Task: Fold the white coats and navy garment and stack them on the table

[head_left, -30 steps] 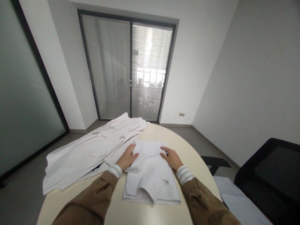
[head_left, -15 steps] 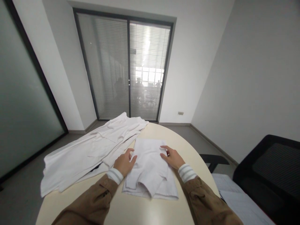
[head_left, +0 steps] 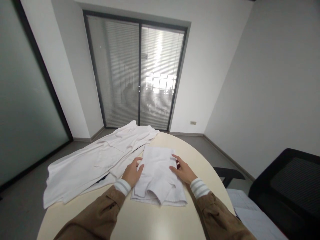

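Left hand (head_left: 132, 173) and right hand (head_left: 182, 170) rest open, gripping nothing, on the folded white garment (head_left: 157, 175) mid table (head_left: 145, 221); it looks soft, light and limp, best pinched at its side edges

Blinded glass doors (head_left: 138, 76), grey walls (head_left: 270, 76)

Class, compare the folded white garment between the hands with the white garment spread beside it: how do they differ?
The folded garment is a compact rectangle; the spread garment lies open and rumpled, covering more table. The folded one sits wholly on the table; the spread one overhangs its edge. Left hand and right hand flank the folded one, not the spread one. Both are white cloth.
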Demonstrator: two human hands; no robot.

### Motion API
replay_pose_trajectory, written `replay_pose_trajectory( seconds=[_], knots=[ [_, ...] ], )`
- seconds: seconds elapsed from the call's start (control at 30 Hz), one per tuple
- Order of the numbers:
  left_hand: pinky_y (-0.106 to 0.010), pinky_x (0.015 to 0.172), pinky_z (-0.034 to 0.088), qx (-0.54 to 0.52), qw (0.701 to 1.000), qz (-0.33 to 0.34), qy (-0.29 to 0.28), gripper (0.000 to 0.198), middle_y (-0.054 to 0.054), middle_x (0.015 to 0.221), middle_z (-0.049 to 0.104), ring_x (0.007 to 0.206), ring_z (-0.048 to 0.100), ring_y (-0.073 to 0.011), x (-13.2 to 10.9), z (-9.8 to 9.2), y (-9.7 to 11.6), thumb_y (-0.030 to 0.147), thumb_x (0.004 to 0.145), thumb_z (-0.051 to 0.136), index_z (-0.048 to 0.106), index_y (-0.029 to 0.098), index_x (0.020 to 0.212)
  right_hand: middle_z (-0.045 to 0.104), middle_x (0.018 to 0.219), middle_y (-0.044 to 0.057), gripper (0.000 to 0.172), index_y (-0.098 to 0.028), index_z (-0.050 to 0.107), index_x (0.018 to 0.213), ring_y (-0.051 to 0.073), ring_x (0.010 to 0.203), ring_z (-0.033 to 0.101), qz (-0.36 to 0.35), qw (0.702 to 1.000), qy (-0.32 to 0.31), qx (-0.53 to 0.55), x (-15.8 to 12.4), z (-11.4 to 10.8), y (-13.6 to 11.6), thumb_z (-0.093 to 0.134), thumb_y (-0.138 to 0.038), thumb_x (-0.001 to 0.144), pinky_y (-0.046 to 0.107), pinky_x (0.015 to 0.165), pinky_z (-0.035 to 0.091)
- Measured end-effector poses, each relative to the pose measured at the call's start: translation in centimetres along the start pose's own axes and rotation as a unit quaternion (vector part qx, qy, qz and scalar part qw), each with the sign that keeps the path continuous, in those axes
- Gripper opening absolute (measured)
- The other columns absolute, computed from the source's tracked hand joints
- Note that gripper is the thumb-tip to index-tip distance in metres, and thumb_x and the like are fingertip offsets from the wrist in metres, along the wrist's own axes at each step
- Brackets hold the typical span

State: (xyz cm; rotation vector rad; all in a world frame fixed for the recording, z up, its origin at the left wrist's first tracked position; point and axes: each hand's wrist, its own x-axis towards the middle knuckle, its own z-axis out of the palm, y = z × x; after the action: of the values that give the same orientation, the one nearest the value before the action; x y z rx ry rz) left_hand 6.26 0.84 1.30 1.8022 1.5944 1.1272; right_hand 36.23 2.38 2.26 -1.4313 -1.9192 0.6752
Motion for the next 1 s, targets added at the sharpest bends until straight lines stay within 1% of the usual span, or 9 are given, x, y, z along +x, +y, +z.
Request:
replay_pose_trajectory(
  seconds=[0.1, 0.2, 0.37, 0.57, 0.73, 0.8, 0.87, 0.93, 1.0],
  knots=[
    [-0.025, 0.055, 0.04, -0.158, 0.982, -0.088, -0.06, 0.033, 0.005, 0.062, 0.056, 0.053, 0.056, -0.0158, 0.2, 0.4, -0.2, 0.034, 0.087, 0.054, 0.051, 0.019, 0.116, 0.064, 0.087, 0.002, 0.059, -0.025, 0.052, 0.136, 0.016, 0.068, 0.056, -0.008, 0.999, -0.03, 0.009, -0.3, -0.1, 0.3, 0.063, -0.047, 0.083, 0.032, 0.069, 0.048],
    [-0.024, 0.049, 0.038, -0.205, 0.962, -0.14, -0.113, 0.04, 0.007, 0.057, 0.054, 0.046, 0.052, -0.0152, 0.1, 0.3, -0.3, 0.033, 0.082, 0.058, 0.049, 0.017, 0.118, 0.06, 0.08, 0.0, 0.053, -0.022, 0.059, 0.128, 0.014, 0.067, 0.052, -0.012, 0.997, -0.056, 0.054, -0.3, -0.1, 0.8, 0.065, -0.046, 0.082, 0.028, 0.065, 0.044],
    [-0.024, 0.05, 0.034, -0.086, 0.985, -0.088, -0.119, 0.039, 0.012, 0.048, 0.04, 0.044, 0.043, -0.0143, -0.4, -0.2, -0.6, 0.021, 0.079, 0.058, 0.054, 0.016, 0.117, 0.039, 0.06, -0.007, 0.056, -0.017, 0.057, 0.131, 0.01, 0.055, 0.038, 0.025, 0.989, -0.085, 0.118, -0.4, -0.5, 1.1, 0.064, -0.044, 0.082, 0.023, 0.054, 0.033],
    [-0.027, 0.059, 0.042, -0.063, 0.99, -0.046, -0.12, 0.043, 0.007, 0.058, 0.053, 0.053, 0.051, -0.0163, -0.5, -0.1, -1.0, 0.025, 0.081, 0.059, 0.054, 0.015, 0.123, 0.061, 0.081, 0.001, 0.055, -0.02, 0.062, 0.126, 0.015, 0.069, 0.053, -0.031, 0.987, -0.127, 0.096, -0.7, -0.9, 0.5, 0.071, -0.046, 0.078, 0.026, 0.063, 0.044],
    [-0.037, 0.085, 0.049, -0.042, 0.996, -0.024, -0.077, 0.036, -0.006, 0.089, 0.069, 0.085, 0.064, -0.0234, -0.5, -0.5, -1.0, 0.026, 0.079, 0.059, 0.065, 0.017, 0.114, 0.048, 0.056, -0.007, 0.061, -0.021, 0.055, 0.136, 0.01, 0.046, 0.042, 0.011, 0.987, -0.128, 0.099, -1.1, -1.0, 0.3, 0.062, -0.053, 0.085, 0.023, 0.048, 0.039],
    [-0.04, 0.094, 0.046, -0.042, 0.995, -0.012, -0.085, 0.041, -0.009, 0.104, 0.07, 0.098, 0.064, -0.0263, -0.6, -0.8, -0.8, 0.027, 0.078, 0.061, 0.064, 0.017, 0.118, 0.057, 0.063, -0.005, 0.068, -0.023, 0.049, 0.141, 0.011, 0.05, 0.05, 0.03, 0.976, -0.174, 0.127, -1.3, -1.0, 0.2, 0.065, -0.053, 0.082, 0.024, 0.049, 0.043],
    [-0.041, 0.102, 0.044, -0.062, 0.992, 0.011, -0.108, 0.05, -0.011, 0.12, 0.067, 0.111, 0.061, -0.0273, -0.8, -0.9, -0.6, 0.028, 0.078, 0.063, 0.059, 0.018, 0.126, 0.068, 0.089, 0.002, 0.073, -0.023, 0.052, 0.139, 0.017, 0.071, 0.063, 0.018, 0.969, -0.201, 0.143, -1.3, -0.9, 0.3, 0.074, -0.05, 0.075, 0.028, 0.062, 0.052],
    [-0.041, 0.108, 0.039, -0.071, 0.989, 0.04, -0.124, 0.058, -0.012, 0.134, 0.059, 0.123, 0.055, -0.027, -1.1, -0.9, -0.4, 0.028, 0.078, 0.064, 0.053, 0.018, 0.134, 0.068, 0.109, 0.006, 0.071, -0.022, 0.057, 0.134, 0.021, 0.091, 0.065, 0.0, 0.974, -0.184, 0.133, -1.2, -0.6, 0.5, 0.078, -0.046, 0.07, 0.033, 0.078, 0.054],
    [-0.041, 0.113, 0.034, -0.061, 0.988, 0.058, -0.127, 0.063, -0.013, 0.142, 0.052, 0.13, 0.049, -0.0266, -1.2, -0.7, -0.4, 0.028, 0.079, 0.063, 0.048, 0.017, 0.139, 0.067, 0.114, 0.007, 0.069, -0.021, 0.057, 0.133, 0.022, 0.095, 0.064, -0.005, 0.983, -0.146, 0.115, -1.1, -0.3, 0.7, 0.077, -0.045, 0.072, 0.036, 0.085, 0.053]
  ],
)
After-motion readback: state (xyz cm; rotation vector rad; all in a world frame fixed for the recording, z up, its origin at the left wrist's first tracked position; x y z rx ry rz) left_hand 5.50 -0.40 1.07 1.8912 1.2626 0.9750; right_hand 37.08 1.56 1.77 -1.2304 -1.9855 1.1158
